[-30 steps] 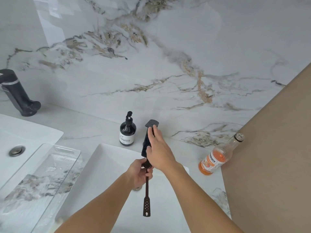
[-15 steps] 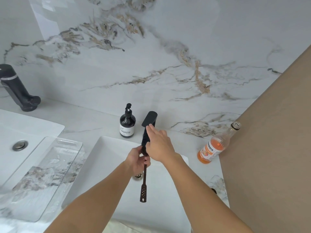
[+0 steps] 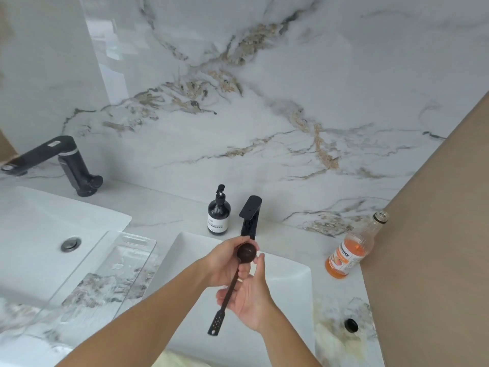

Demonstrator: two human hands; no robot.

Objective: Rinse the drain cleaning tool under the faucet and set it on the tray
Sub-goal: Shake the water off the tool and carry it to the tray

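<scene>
The drain cleaning tool (image 3: 229,290) is dark, with a round head, a thin shaft and a flat perforated tip. It slants over the white sink basin (image 3: 288,282), just in front of the black faucet (image 3: 250,215). My left hand (image 3: 225,260) grips it right under the round head. My right hand (image 3: 247,296) lies palm-up beneath the shaft with its fingers spread, touching the shaft without closing on it. I see no water stream. The clear tray (image 3: 111,271) rests to the left, bridging the rims of the two basins.
A dark soap pump bottle (image 3: 218,215) stands left of the faucet. An uncapped bottle of orange liquid (image 3: 349,254) leans at the right by the brown wall. A black cap (image 3: 351,325) lies on the counter. A second faucet (image 3: 71,165) and basin are at far left.
My right hand has come off the faucet's top and dropped under the tool's shaft. The tool has tilted, its tip now pointing down-left. The view has pulled back.
</scene>
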